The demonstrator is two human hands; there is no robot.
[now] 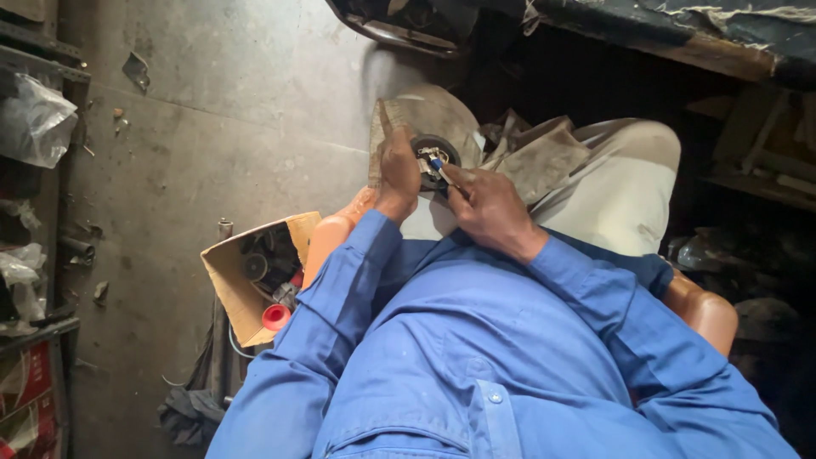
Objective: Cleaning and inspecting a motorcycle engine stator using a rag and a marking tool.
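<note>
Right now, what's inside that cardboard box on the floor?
The cardboard box lies open beside the chair. Inside are a red cap and dark round parts, piled together. Whatever lies deeper is covered by them and in shadow.

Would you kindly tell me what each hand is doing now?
Left hand: closed on the round part.
Right hand: closed, fingertips on that part; any tool cannot be told.
</note>
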